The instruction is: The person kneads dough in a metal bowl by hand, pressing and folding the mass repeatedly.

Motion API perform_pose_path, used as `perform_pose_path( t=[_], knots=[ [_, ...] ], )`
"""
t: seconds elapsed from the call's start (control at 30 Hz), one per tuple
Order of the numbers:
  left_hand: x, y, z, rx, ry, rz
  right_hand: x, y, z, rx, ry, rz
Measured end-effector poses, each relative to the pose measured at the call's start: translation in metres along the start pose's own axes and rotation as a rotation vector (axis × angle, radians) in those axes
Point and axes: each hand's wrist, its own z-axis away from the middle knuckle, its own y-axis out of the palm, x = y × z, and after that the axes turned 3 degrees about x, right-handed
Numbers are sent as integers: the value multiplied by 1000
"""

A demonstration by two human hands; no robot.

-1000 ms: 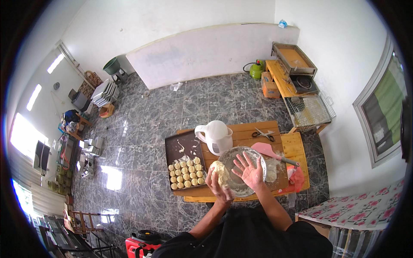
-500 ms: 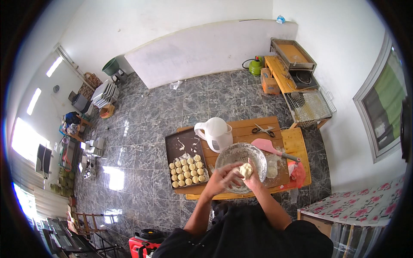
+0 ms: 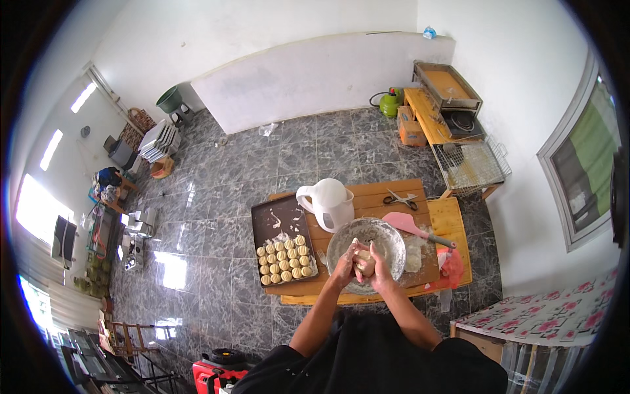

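Note:
Above the floury bowl (image 3: pixel 392 244), my left hand (image 3: pixel 344 267) and my right hand (image 3: pixel 380 270) are pressed together around a lump of pale dough (image 3: pixel 363 255). Fingers of both hands curl about it and cover most of its surface. Left of the bowl lies a dark baking tray (image 3: pixel 266 223) with rows of ridged, round dough pieces (image 3: pixel 283 260) filling its near part. Crumbs and smears of dough mark the far part of that tray. A white jug (image 3: pixel 331 209) stands between tray and bowl.
Scissors (image 3: pixel 400 199) and a pink spatula (image 3: pixel 410 224) lie on the wooden table (image 3: pixel 374 189). A clear bag (image 3: pixel 413 257) and a red plastic bag (image 3: pixel 451 266) are right of the bowl. Farther off are a green gas cylinder (image 3: pixel 388 105) and a wire rack (image 3: pixel 469 164).
My left hand has moved right, from beside the dough onto it. Both hands now close around the lump, which was plainly visible in my right hand before.

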Motion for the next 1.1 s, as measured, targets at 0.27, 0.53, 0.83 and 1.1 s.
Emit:
perform_pose_path(
  t=[0.27,0.53,0.83,1.1],
  knots=[
    [33,-19,7,-54,183,118,5,50,4,97,-228,863],
    [-7,19,26,-116,-16,9,18,20,8,32,-318,469],
    [-68,59,79,-846,809,-696,43,-40,6,-180,-209,118],
    [28,60,53,-140,694,-1528,7,-26,-23,-180,-90,-5]
  ],
)
